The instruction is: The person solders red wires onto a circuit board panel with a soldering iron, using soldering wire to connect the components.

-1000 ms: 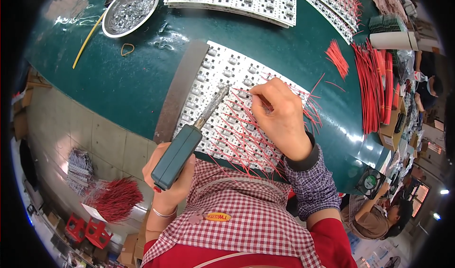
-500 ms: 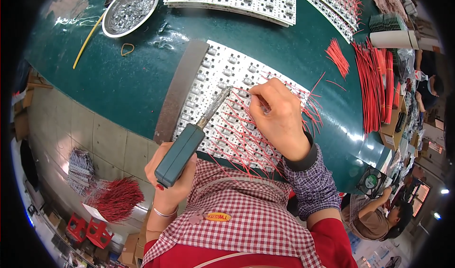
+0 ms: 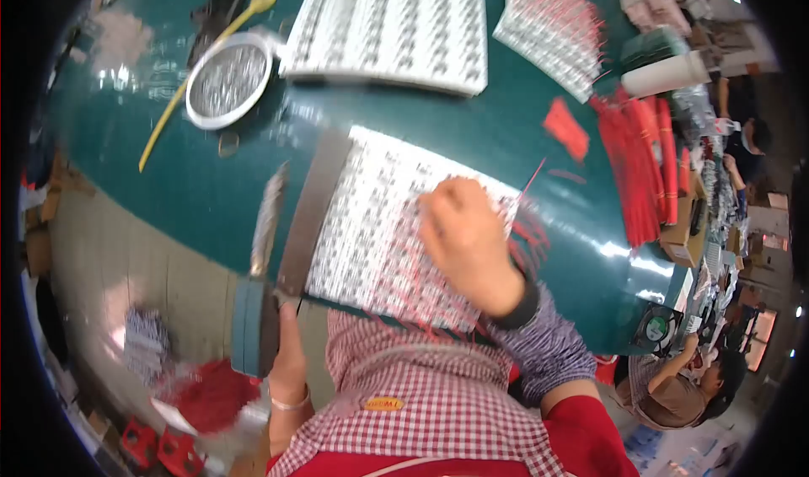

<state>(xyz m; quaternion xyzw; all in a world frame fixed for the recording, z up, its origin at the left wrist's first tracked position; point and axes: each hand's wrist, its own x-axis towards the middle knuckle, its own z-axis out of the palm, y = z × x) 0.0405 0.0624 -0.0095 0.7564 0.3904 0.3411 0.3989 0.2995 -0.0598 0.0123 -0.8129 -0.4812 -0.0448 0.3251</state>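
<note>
My left hand (image 3: 289, 355) is wrapped round the teal handle of a soldering iron (image 3: 249, 329), held off the left side of the board. Its grey metal tip points up and away, apart from the board. My right hand (image 3: 468, 237) is over the middle of a white circuit board (image 3: 371, 216), fingers curled together. Motion blur hides whatever is between them. Rows of small dark parts cover the board, and thin red wires (image 3: 404, 266) lie across its right and near portions. A flat brown bar (image 3: 313, 216) runs along the board's left edge.
On the green table (image 3: 168, 199), a round dish (image 3: 227, 85) of shiny bits stands beside a yellow stick (image 3: 164, 123). Stacked circuit boards (image 3: 383, 30) lie at the back. Red wire bundles (image 3: 628, 165) are on the right. Another person (image 3: 683, 384) sits at far right.
My left hand has swung the soldering iron leftward, away from the board. My right hand is still over the board, fingers more curled. The whole view has shifted, with the far table items lower.
</note>
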